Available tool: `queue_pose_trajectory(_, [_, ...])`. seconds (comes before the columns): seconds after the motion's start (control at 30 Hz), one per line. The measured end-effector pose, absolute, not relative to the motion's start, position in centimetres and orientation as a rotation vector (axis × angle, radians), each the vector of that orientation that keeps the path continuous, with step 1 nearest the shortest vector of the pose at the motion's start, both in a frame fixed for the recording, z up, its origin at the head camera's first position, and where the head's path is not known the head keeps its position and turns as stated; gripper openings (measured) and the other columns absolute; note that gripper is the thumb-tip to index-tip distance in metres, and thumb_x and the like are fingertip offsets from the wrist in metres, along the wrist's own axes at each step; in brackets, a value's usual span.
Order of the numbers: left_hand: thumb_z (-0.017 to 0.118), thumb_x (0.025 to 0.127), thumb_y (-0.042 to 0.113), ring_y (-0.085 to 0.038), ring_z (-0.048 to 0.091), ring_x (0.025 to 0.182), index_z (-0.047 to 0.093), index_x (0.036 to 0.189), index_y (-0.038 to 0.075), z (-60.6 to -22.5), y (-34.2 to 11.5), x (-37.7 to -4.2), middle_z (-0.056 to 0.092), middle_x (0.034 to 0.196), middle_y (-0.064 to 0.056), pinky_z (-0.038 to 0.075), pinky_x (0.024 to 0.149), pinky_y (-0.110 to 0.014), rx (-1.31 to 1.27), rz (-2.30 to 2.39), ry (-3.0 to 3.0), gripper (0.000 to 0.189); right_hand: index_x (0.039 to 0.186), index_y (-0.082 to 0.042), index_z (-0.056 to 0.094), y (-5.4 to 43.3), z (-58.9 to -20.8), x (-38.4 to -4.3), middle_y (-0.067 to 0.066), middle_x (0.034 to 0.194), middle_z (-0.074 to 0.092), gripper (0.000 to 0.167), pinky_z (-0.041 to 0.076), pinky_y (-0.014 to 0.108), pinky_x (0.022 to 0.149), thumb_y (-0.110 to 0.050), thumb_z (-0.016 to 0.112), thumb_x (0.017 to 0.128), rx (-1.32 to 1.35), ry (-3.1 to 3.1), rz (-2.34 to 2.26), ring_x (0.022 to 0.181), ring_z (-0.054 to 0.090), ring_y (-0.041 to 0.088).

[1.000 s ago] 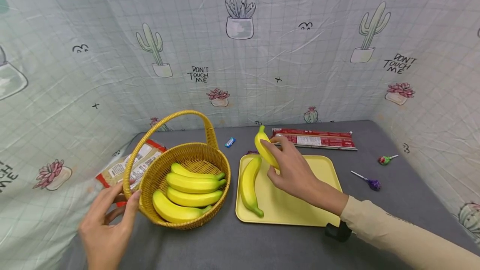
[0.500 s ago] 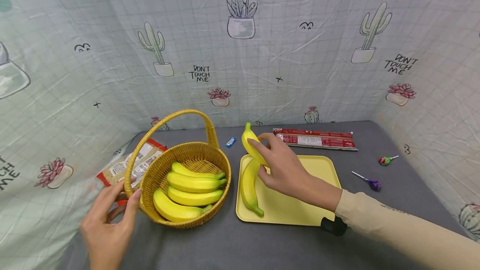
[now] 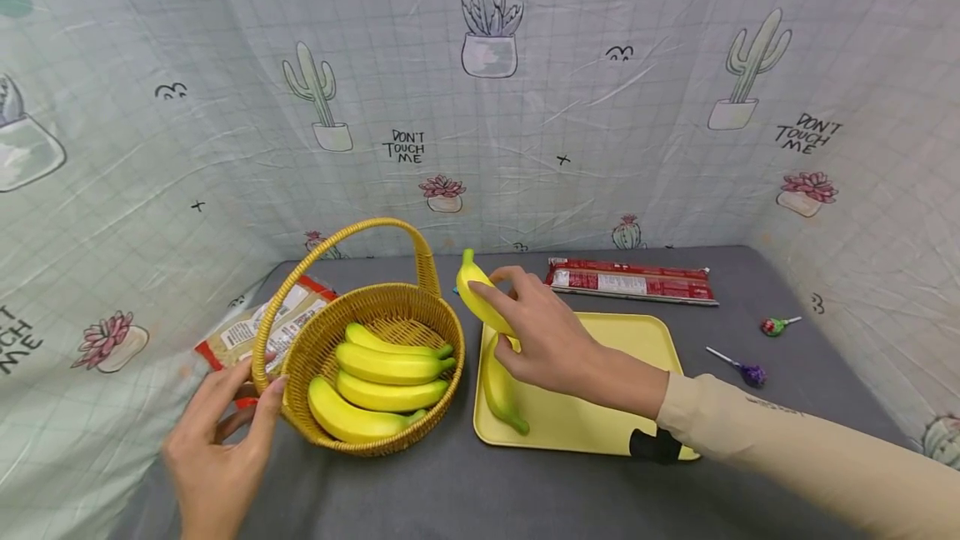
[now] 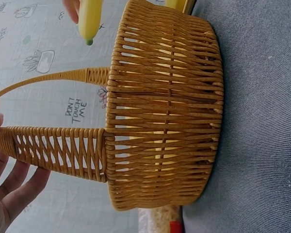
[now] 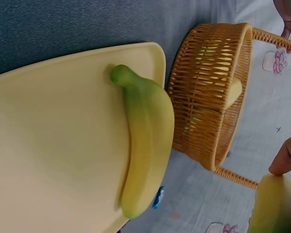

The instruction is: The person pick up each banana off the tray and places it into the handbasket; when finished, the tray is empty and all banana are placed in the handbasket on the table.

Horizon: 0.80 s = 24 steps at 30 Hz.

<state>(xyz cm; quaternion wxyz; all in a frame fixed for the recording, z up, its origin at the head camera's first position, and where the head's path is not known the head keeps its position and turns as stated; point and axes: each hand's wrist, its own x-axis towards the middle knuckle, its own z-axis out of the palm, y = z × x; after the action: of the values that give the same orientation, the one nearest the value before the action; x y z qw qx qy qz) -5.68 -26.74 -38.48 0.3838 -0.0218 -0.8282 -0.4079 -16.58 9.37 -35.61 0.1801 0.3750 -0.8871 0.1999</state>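
Note:
In the head view my right hand (image 3: 543,332) grips a yellow banana (image 3: 480,297) by its side, stem up, above the left end of the yellow tray (image 3: 600,423). A second banana (image 5: 148,145) lies on that tray, partly covered by the hand in the head view but plain in the right wrist view. At left, my left hand (image 3: 225,432) holds the handle of a woven basket (image 3: 300,432) between thumb and fingers, low on its near side. Several bananas (image 3: 390,365) lie side by side inside the basket, which stands on the table in the left wrist view.
Behind the basket lies a clear food packet (image 3: 247,327) with red edges. A long red packet (image 3: 630,280) lies beyond the tray. Two lollipops, one green and red (image 3: 772,326), one purple (image 3: 752,374), are at right. Printed cloth (image 3: 525,107) walls the grey table (image 3: 480,498).
My right hand has carried its banana leftward, from over the tray toward the basket, and now overlaps the lying banana and the small blue wrapper. The left hand stays at the handle.

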Motion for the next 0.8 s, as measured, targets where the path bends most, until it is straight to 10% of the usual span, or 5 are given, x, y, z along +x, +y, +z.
queue_pose_trajectory(0.8, [0.082,0.090,-0.007,-0.004,0.067,0.092,0.075,0.133,0.007,-38.4,-26.6,-5.6,0.072,0.112,-0.013,0.056,0.073,-0.010,-0.049,-1.033,-2.104,0.045,0.158,-0.015,0.051,5.9,-35.0,-16.3,0.010,0.146,0.047,0.068,0.047,0.031,0.072,-0.006,0.067,0.092,1.265,-2.563,0.675,0.098,0.049,0.017])
